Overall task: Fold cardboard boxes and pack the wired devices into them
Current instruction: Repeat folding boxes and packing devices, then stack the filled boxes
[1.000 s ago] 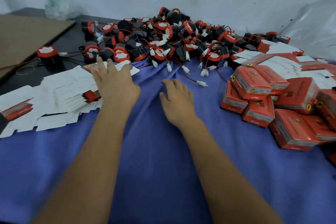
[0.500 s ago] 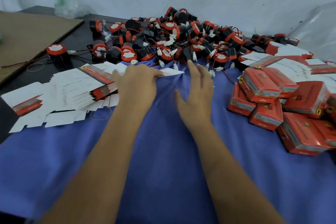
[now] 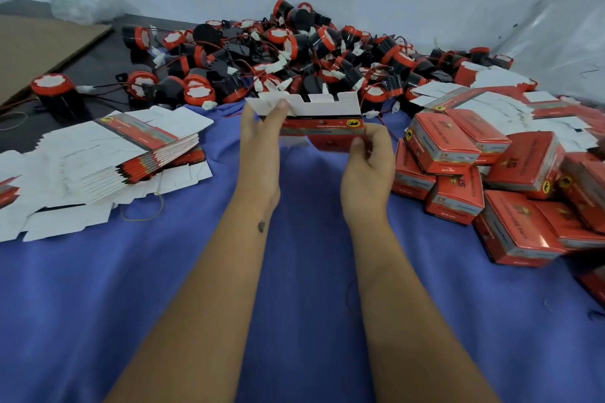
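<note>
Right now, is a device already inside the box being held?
No: the box blank is barely opened between the left hand and right hand.

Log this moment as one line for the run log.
step: folding box | both hands hold unfolded box above cloth | flaps open | no device inside yet

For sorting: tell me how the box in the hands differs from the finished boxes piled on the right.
The held box is unfolded, its white flaps standing open; the finished boxes are closed into blocks. The held box is off the cloth, gripped by the left hand and right hand; the finished boxes lie heaped on the blue cloth. Both share red printed faces.
</note>
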A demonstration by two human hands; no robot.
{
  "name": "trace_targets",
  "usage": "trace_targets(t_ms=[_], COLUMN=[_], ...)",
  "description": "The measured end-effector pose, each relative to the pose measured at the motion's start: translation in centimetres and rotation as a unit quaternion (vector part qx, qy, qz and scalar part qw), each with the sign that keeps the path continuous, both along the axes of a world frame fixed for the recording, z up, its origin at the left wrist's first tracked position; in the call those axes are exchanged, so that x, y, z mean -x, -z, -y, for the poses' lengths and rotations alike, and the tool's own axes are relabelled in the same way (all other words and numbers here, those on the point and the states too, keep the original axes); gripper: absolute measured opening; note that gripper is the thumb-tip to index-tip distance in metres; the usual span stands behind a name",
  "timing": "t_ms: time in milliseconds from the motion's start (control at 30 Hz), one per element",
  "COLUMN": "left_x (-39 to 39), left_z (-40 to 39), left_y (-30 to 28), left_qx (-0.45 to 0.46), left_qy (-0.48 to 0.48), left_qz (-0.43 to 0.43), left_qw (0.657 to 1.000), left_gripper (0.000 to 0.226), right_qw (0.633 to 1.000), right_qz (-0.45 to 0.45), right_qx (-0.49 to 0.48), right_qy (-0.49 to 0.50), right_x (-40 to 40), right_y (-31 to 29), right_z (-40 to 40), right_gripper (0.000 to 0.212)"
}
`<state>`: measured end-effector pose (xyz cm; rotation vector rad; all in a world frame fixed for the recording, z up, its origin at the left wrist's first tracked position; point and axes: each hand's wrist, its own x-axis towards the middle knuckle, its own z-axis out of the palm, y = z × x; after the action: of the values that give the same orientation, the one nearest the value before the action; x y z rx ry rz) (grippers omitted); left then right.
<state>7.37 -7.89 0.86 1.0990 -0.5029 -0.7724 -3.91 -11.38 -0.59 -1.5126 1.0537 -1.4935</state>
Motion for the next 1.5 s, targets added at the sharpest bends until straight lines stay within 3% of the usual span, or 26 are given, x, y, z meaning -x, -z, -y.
trace_targets(t_ms=[100,133,267,433,533,633,733,833,900,967,1067,1233,1400,1500], left_x=[-0.2,-0.2,-0.1,0.9,1.3,1.0,0.8,0.7,0.7,1.0,1.8,1.5,1.4,2.0], left_z=[0.3,0.3,-0.1,-0.7,-1.1,-1.1,-1.3,-1.4,-1.2,-0.8,-0.7,-0.7,-0.7,-0.8], left_y=[0.6,0.7,0.2,-0.1,0.1,0.3,0.7,0.8,1.0,1.1,1.2,1.5,1.4,1.2], left_qx=[0.046,0.057,0.098,0.130,0.148,0.146,0.139,0.171,0.188,0.172,0.140,0.109,0.097,0.078], left_qy=[-0.024,-0.039,-0.073,0.053,0.016,-0.031,-0.050,-0.089,-0.095,-0.070,0.040,0.078,0.119,0.091], left_qz=[0.038,0.051,0.086,0.092,0.113,0.098,0.175,0.319,0.370,0.349,0.179,0.054,0.045,0.140], left_qw=[0.998,0.996,0.989,0.986,0.982,0.984,0.973,0.928,0.905,0.919,0.973,0.989,0.987,0.983], left_gripper=[0.014,0.007,0.012,0.053,0.045,0.058,0.057,0.048,0.045,0.044,0.043,0.039,0.049,0.031], right_qw=[0.998,0.998,0.988,0.976,0.973,0.969,0.966,0.967,0.969,0.971,0.973,0.984,0.982,0.985], right_qz=[0.019,0.015,0.084,0.033,0.055,0.101,0.124,0.127,0.127,0.124,0.133,0.101,0.112,0.103], right_qx=[-0.033,-0.035,-0.014,-0.017,-0.010,-0.007,0.000,0.020,0.031,0.027,-0.014,-0.055,-0.084,-0.072], right_qy=[-0.044,-0.050,-0.129,-0.216,-0.224,-0.224,-0.226,-0.221,-0.212,-0.202,-0.186,-0.136,-0.126,-0.115], right_x=[-0.4,-0.5,-0.6,-1.2,-1.1,-0.7,-0.4,-0.2,-0.2,-0.3,-0.4,-0.6,-0.8,-0.6], right_y=[0.2,0.2,0.2,0.7,0.5,-0.3,-0.8,-1.0,-1.0,-0.9,-0.8,-0.4,0.0,0.1], right_z=[-0.4,-0.6,-1.0,-1.4,-1.5,-1.9,-2.1,-2.1,-2.0,-1.8,-1.4,-0.8,0.0,0.1], right_gripper=[0.012,0.013,0.037,0.059,0.051,0.045,0.050,0.055,0.056,0.055,0.048,0.034,0.019,0.023])
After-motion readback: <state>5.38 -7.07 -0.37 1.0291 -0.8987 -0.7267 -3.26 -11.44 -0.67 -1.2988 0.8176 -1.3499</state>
